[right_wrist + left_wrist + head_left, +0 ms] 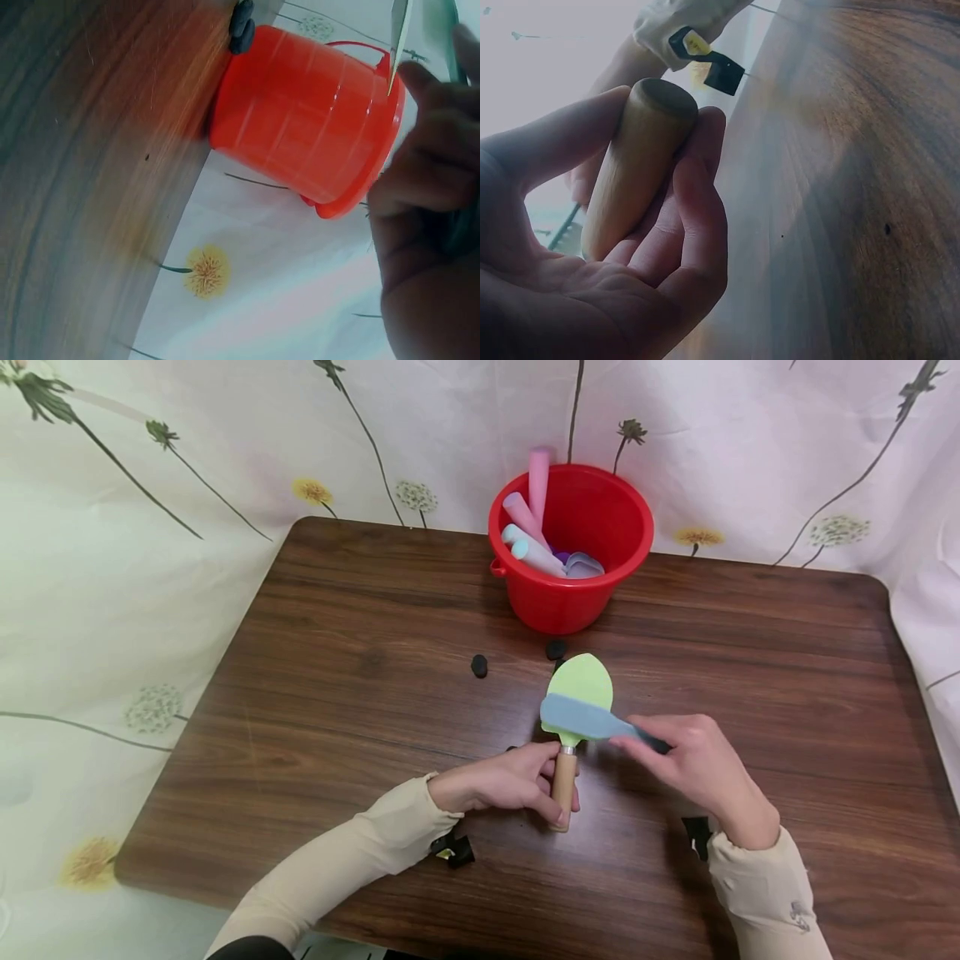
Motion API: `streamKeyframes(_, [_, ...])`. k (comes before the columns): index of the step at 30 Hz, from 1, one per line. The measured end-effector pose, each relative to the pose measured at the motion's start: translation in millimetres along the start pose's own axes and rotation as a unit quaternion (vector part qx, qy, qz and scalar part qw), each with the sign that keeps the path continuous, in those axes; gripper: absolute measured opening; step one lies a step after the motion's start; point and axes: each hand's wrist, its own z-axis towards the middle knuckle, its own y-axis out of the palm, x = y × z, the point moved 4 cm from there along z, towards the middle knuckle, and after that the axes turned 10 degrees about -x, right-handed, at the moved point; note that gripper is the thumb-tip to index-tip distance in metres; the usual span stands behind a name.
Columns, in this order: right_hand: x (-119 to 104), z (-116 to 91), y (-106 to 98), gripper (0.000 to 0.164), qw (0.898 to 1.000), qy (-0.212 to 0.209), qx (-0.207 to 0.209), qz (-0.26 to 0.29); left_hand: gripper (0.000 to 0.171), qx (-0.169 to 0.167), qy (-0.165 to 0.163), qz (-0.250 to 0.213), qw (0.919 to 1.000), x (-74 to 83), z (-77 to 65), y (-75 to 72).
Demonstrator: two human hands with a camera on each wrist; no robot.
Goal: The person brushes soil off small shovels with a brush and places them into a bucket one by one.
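My left hand [517,777] grips the wooden handle [641,165] of a small trowel, thumb on one side and curled fingers on the other. The trowel's light green, leaf-shaped blade [585,681] points away from me, held up over the table. In my right hand [701,768] is a blue-grey spatula [581,717], pinched by its handle. Its flat blade lies crosswise over the lower part of the green blade in the head view. From the right wrist, the green blade appears edge-on beside the spatula, and my right hand [439,165] hides most of the spatula's handle.
A red bucket [558,606] stands at the table's back edge, holding pink-handled and pale blue-handled tools [532,552]. Small black pebble-like pieces [479,666] lie before it, one partly behind the green blade. The brown wooden table [337,652] meets a flower-printed cloth [420,435] behind.
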Motion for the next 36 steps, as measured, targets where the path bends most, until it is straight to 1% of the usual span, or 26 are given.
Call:
streamKeyframes(3, [-1, -1, 5, 0.023, 1.000, -0.003, -0.023, 0.003, 0.056, -0.001, 0.001, 0.004, 1.0000, 0.2, -0.1, -0.4])
streamKeyframes(6, [0, -2, 7, 0.023, 0.999, 0.007, -0.032, -0.002, 0.058, 0.000, 0.000, 0.001, 1.0000, -0.3, -0.1, -0.5])
streamKeyframes(11, [3, -1, 4, 0.037, 0.999, 0.027, -0.020, -0.029, 0.056, -0.005, -0.002, -0.012, 0.9999, -0.7, 0.4, 1.4])
streamKeyframes(13, [5, 1, 1, 0.042, 0.998, 0.033, -0.009, -0.044, 0.056, -0.007, -0.002, -0.015, 0.9999, -0.3, 0.4, 2.4])
streamKeyframes(15, [7, 3, -2, 0.051, 0.997, 0.038, 0.009, -0.063, 0.054, -0.007, -0.002, -0.013, 0.9999, 0.0, 0.4, 3.2])
streamKeyframes(17, [9, 5, -6, 0.061, 0.995, 0.044, 0.035, -0.082, 0.054, -0.011, -0.001, -0.013, 0.9999, 0.5, 0.4, 4.0])
streamKeyframes(19, [11, 7, -10, 0.065, 0.992, 0.049, 0.064, -0.101, 0.053, -0.017, -0.001, -0.014, 0.9998, 0.5, 0.7, 4.8])
streamKeyframes(22, [14, 8, -14, 0.062, 0.987, 0.063, 0.095, -0.109, 0.053, -0.024, 0.000, -0.019, 0.9995, 0.0, 1.0, 5.0])
streamKeyframes(23, [14, 9, -15, 0.059, 0.987, 0.065, 0.097, -0.106, 0.054, -0.024, -0.001, -0.021, 0.9995, -0.3, 0.9, 4.4])
streamKeyframes(24, [15, 9, -15, 0.052, 0.988, 0.069, 0.095, -0.096, 0.054, -0.022, -0.001, -0.021, 0.9995, -0.5, 0.7, 3.6])
streamKeyframes(26, [15, 9, -15, 0.037, 0.991, 0.077, 0.079, -0.071, 0.056, -0.015, 0.000, -0.020, 0.9997, -0.7, 0.2, 1.6])
streamKeyframes(28, [13, 10, -13, 0.025, 0.995, 0.081, 0.050, -0.042, 0.058, -0.009, 0.001, -0.019, 0.9998, -0.2, -0.6, -0.7])
streamKeyframes(31, [10, 11, -9, 0.022, 0.996, 0.087, -0.012, 0.005, 0.059, -0.003, 0.006, -0.016, 0.9999, 1.4, -1.0, -3.2])
streamKeyframes(33, [7, 11, -5, 0.018, 0.994, 0.088, -0.060, 0.029, 0.059, -0.004, 0.008, -0.016, 0.9998, 2.6, -0.9, -4.1])
streamKeyframes(36, [4, 11, 0, 0.011, 0.985, 0.107, -0.123, 0.058, 0.058, -0.008, 0.012, -0.012, 0.9998, 3.6, -0.1, -4.9])
